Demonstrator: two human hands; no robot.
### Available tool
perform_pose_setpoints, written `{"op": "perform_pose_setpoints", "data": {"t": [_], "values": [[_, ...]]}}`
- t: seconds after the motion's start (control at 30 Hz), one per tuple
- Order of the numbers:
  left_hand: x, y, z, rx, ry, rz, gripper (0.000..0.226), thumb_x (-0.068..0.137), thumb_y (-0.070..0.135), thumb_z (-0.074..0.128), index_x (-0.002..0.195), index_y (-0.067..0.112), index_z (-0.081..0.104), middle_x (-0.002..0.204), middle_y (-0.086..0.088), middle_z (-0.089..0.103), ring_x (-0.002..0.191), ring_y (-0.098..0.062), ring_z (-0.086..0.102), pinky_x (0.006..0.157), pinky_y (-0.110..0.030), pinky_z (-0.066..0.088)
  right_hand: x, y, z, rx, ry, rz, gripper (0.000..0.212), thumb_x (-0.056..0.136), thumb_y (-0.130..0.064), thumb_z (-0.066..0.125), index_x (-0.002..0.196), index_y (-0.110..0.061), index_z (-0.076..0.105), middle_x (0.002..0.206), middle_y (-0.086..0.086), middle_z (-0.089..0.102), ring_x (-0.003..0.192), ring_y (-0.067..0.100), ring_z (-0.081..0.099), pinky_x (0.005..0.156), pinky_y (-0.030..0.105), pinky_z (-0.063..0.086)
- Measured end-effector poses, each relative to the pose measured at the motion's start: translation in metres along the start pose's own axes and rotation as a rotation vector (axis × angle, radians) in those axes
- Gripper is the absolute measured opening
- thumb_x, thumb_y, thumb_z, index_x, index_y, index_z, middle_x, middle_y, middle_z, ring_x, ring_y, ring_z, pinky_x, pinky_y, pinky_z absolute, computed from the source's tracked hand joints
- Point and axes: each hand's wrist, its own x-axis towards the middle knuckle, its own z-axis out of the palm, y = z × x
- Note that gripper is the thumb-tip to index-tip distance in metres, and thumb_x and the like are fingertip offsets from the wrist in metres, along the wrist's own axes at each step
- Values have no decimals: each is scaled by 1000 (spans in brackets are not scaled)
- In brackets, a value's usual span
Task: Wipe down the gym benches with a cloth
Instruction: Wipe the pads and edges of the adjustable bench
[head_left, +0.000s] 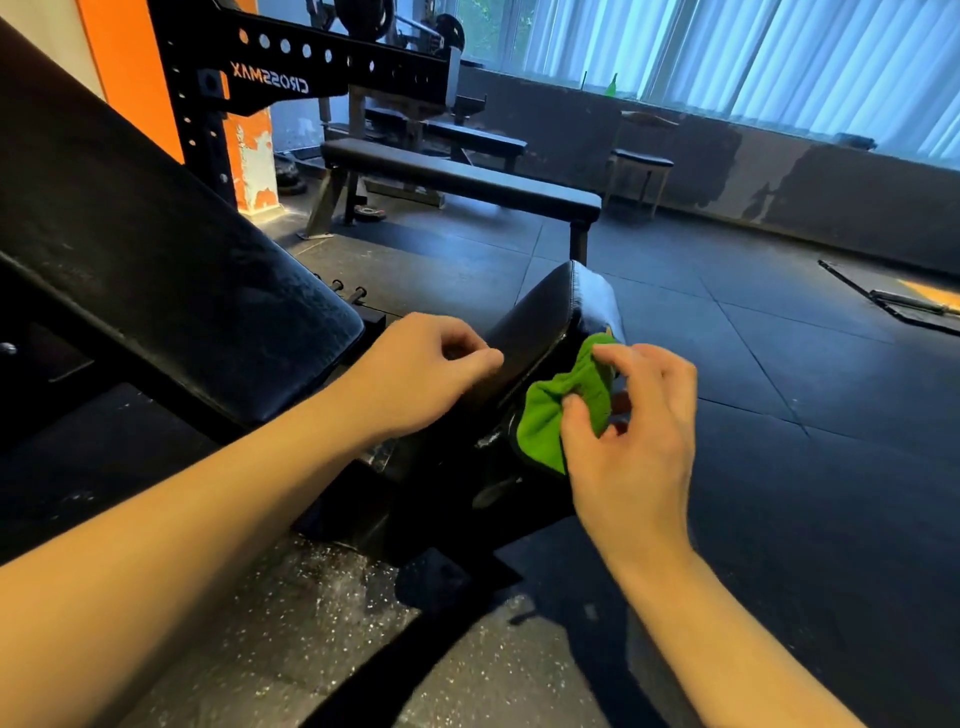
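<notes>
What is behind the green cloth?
The seat pad side and dark frame show around the cloth, which the right hand pinches. The stretch directly behind the cloth is covered.

Black rubber floor tiles (727, 364) carry an incline bench (270, 353) whose backrest pad (156, 249) slopes up to the left and whose tilted seat pad (535, 322) has a green cloth (550, 410) bunched at its right edge; behind stands a flat bench (457, 176), a small weight plate (370, 211) by its foot
</notes>
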Motion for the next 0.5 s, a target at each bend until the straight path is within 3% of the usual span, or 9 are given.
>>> {"op": "perform_pose_setpoints", "data": {"t": [0.1, 0.17, 0.23, 0.33, 0.43, 0.5], "values": [[3, -31, 4, 102, -150, -72, 28, 87, 49, 74, 104, 27, 76, 89, 12, 72, 83, -3, 66, 76, -21, 50, 2, 3, 13, -75, -36, -50, 34, 89, -5, 74, 122, -12, 70, 126, -2, 48, 109, -10, 46, 92, 5, 40], [2, -45, 10, -20, -231, -119, 32, 87, 44, 76, 111, 23, 74, 96, 4, 74, 87, -10, 69, 80, -29, 57, -2, 6, 22, -100, -80, -55, 35, 90, -12, 76, 125, -15, 70, 127, -5, 47, 111, -4, 48, 95, 14, 44], [0, -51, 15, -184, -246, -156, 31, 88, 36, 77, 113, 19, 73, 101, -3, 74, 90, -14, 69, 80, -38, 62, -10, 10, 29, -89, -98, -75, 34, 90, -13, 76, 123, -15, 71, 124, -6, 49, 110, 4, 53, 94, 24, 50], [2, -54, 17, -270, -244, -176, 31, 87, 30, 78, 114, 17, 72, 104, -6, 74, 91, -16, 70, 81, -41, 63, -35, 18, 44, -95, -159, -131, 29, 87, -5, 75, 116, -11, 74, 115, -3, 56, 102, 10, 58, 88, 25, 53], [3, -55, 19, -313, -230, -203, 26, 86, 26, 80, 109, 17, 74, 97, -2, 73, 85, -11, 67, 80, -42, 62, -75, 22, 64, -128, -398, -125, 26, 87, -7, 69, 113, -14, 73, 113, -6, 55, 100, 16, 61, 82, 38, 57], [3, -57, 20, -342, -218, -207, 24, 85, 25, 80, 108, 18, 74, 93, 3, 72, 84, -9, 67, 80, -40, 61, -82, 22, 66, -106, -459, -120, 26, 87, -10, 66, 111, -16, 73, 113, -9, 54, 100, 14, 62, 81, 40, 58]]}}
